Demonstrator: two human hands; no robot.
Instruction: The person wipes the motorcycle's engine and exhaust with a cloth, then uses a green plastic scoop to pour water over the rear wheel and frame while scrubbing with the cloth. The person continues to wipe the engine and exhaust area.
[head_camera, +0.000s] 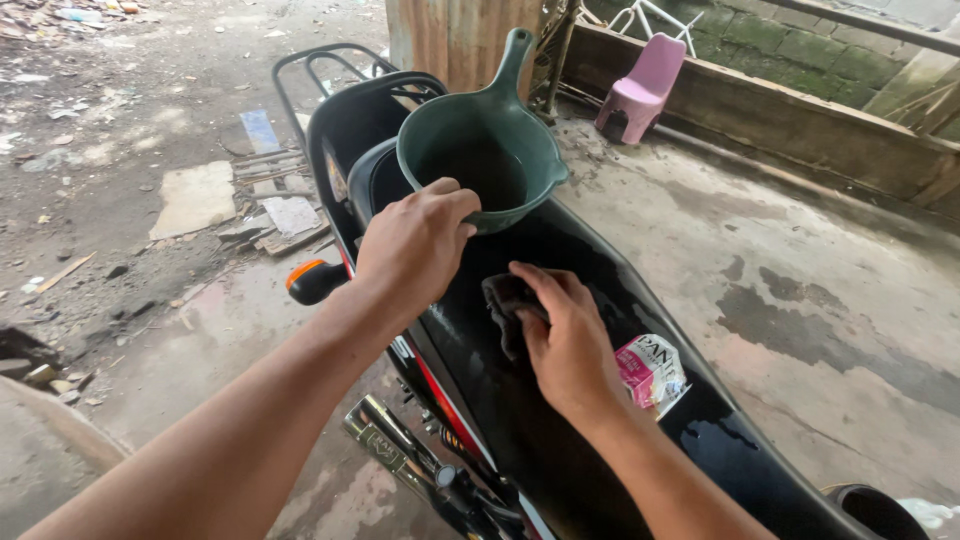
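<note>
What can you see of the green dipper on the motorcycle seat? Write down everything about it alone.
The green dipper looks like moulded plastic: a round, deep bowl with a small pouring lip on its right rim and a long handle pointing up and away. It sits upright on the black motorcycle seat, towards the rear rack. Its inside looks dark; whether it holds water I cannot tell. The left hand grips its near rim.

The motorcycle seat (560, 400) is glossy black and wet. On it sits a smooth, matt green plastic dipper (480, 140); nearer, a dark, limp cloth (505, 305) and a shiny pink-and-white plastic sachet (650, 372). The exhaust (385, 445) is chromed metal, the floor (800, 270) rough concrete, the far little chair (645, 85) pink plastic.
</note>
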